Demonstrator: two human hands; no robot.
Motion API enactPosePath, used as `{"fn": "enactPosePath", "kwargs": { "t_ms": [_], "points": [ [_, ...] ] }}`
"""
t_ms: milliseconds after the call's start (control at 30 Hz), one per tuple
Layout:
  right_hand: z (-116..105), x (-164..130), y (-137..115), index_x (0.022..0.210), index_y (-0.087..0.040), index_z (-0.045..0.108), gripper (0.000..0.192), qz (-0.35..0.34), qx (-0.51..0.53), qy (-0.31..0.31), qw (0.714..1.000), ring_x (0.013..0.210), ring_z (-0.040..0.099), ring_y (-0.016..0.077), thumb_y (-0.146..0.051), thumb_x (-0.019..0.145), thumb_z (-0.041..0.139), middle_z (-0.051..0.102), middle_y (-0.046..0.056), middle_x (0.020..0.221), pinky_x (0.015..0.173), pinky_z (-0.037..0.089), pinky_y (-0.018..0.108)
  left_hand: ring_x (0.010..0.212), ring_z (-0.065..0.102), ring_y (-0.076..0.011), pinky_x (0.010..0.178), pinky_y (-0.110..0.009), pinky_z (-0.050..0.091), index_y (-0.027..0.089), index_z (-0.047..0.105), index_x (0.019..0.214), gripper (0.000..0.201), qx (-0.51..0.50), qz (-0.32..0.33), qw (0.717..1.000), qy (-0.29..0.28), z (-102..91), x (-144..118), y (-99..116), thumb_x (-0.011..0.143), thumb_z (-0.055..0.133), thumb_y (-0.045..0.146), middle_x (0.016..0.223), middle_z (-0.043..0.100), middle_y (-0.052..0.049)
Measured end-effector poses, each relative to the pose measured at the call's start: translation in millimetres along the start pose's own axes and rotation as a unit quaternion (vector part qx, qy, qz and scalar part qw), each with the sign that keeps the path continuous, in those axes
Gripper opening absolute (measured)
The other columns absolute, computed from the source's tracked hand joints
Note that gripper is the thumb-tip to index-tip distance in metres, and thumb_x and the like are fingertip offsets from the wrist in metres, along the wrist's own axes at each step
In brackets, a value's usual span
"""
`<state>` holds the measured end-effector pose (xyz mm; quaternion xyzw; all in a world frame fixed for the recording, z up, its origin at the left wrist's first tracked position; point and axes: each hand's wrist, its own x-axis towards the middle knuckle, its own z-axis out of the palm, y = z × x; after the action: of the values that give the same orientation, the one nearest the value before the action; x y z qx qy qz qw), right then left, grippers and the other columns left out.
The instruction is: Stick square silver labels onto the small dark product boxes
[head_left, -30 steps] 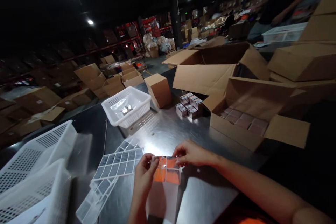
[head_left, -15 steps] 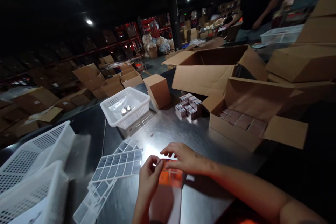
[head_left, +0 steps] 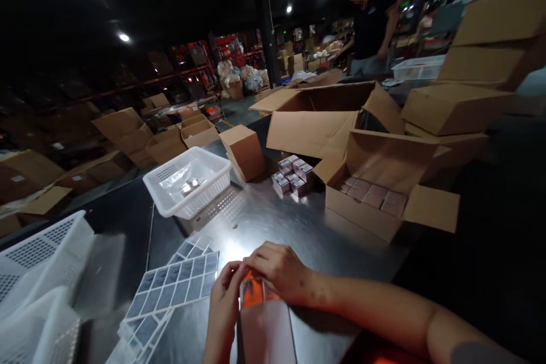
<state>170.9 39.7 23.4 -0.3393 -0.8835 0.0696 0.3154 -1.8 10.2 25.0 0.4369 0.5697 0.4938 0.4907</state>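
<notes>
Left hand (head_left: 222,301) and right hand (head_left: 279,271) are both pinching the top end of a clear packet with orange inside (head_left: 256,307), lying on the metal table (head_left: 273,222). Label sheets (head_left: 173,284) sit just left of the packet, a white basket (head_left: 187,182) farther behind them, and an open carton (head_left: 375,193) off to the packet's far right.

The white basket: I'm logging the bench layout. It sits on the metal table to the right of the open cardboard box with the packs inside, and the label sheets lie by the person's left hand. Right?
Not quite. The head view shows the white basket on the metal table to the left of the open cardboard box, not the right. The label sheets do lie by the left hand.
</notes>
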Motion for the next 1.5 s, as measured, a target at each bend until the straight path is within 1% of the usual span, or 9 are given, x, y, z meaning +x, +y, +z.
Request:
{"fn": "enactPosePath", "kwargs": {
  "t_ms": [400,600,700,767,933,1100,1267,1400,1500],
  "points": [
    [17.3,-7.1,8.6,0.115,-0.022,0.072,0.017,-0.051,-0.038,0.072,0.995,0.091,0.069,0.0198,-0.025,0.100,0.064,0.078,0.005,0.103,0.072,0.048,0.031,0.066,0.064,-0.0168,0.061,-0.025,0.050,0.018,0.069,0.079,0.062,-0.076,-0.061,0.995,0.013,0.6,1.3,-4.9,0.049,0.093,0.066,0.071,0.069,-0.002],
    [-15.4,-7.3,6.3,0.093,-0.020,0.074,0.016,-0.101,0.036,0.001,0.994,0.105,0.064,0.0204,-0.033,0.099,0.068,0.073,0.007,0.113,0.090,0.050,0.033,0.051,0.050,-0.0112,0.048,-0.023,0.038,0.019,0.064,0.083,0.066,-0.032,-0.067,0.996,0.056,-10.6,5.3,-10.7,0.049,0.088,0.071,0.061,0.059,0.004],
    [-50.1,-1.3,21.4,0.101,-0.020,0.074,0.015,-0.043,0.102,0.032,0.993,0.107,0.063,0.0182,-0.029,0.103,0.062,0.069,0.007,0.112,0.100,0.049,0.032,0.052,0.050,-0.0125,0.049,-0.024,0.040,0.020,0.063,0.083,0.066,0.003,-0.086,0.993,0.079,-19.8,7.8,-6.9,0.045,0.086,0.068,0.062,0.058,0.004],
    [-70.6,10.8,41.4,0.123,-0.020,0.070,0.023,0.037,0.057,0.071,0.995,0.113,0.060,0.0221,-0.023,0.104,0.057,0.067,0.010,0.118,0.106,0.048,0.037,0.053,0.050,-0.0134,0.051,-0.025,0.040,0.021,0.062,0.081,0.058,0.026,-0.092,0.991,0.089,-24.6,8.5,-3.9,0.046,0.082,0.063,0.062,0.058,0.004],
    [-94.5,70.4,107.9,0.167,-0.018,0.022,0.070,0.267,-0.177,0.024,0.947,0.140,0.044,0.0318,-0.006,0.101,0.039,0.055,0.018,0.148,0.116,0.039,0.046,0.060,0.051,-0.0192,0.058,-0.030,0.039,0.024,0.063,0.075,0.024,0.176,-0.058,0.973,0.138,-24.6,6.6,-3.9,0.069,0.055,0.045,0.061,0.057,0.001],
    [-92.1,124.9,159.5,0.168,-0.011,0.017,0.076,0.287,-0.190,-0.028,0.938,0.157,0.021,0.0357,0.006,0.095,0.029,0.046,0.021,0.160,0.124,0.018,0.060,0.063,0.050,-0.0210,0.064,-0.032,0.035,0.024,0.055,0.062,0.022,0.253,0.013,0.956,0.145,-16.9,5.1,-5.5,0.080,0.045,0.033,0.059,0.053,-0.001],
    [-97.2,141.8,172.2,0.163,-0.012,0.033,0.073,0.282,-0.164,-0.065,0.943,0.144,0.046,0.0384,0.003,0.093,0.049,0.067,0.021,0.136,0.121,0.017,0.072,0.066,0.051,-0.0216,0.066,-0.031,0.030,0.025,0.059,0.072,0.019,0.283,0.032,0.951,0.123,-14.8,4.9,-1.5,0.086,0.047,0.028,0.063,0.058,-0.002],
    [-92.5,128.0,146.8,0.169,-0.017,0.000,0.105,0.238,-0.103,-0.036,0.965,0.125,0.063,0.0316,-0.012,0.090,0.069,0.070,0.016,0.130,0.115,0.042,0.055,0.066,0.051,-0.0203,0.066,-0.030,0.028,0.024,0.058,0.072,0.021,0.307,0.029,0.945,0.109,-11.4,1.2,3.0,0.088,0.044,0.022,0.063,0.058,-0.002],
    [-70.1,102.2,112.1,0.164,-0.025,-0.018,0.132,0.175,0.124,0.031,0.976,0.110,0.070,0.0212,-0.020,0.079,0.083,0.070,0.007,0.124,0.103,0.055,0.037,0.065,0.052,-0.0187,0.066,-0.029,0.028,0.023,0.059,0.071,0.023,0.339,0.045,0.931,0.129,-8.3,-2.2,4.3,0.087,0.044,0.021,0.063,0.059,-0.001]
  ]
}}
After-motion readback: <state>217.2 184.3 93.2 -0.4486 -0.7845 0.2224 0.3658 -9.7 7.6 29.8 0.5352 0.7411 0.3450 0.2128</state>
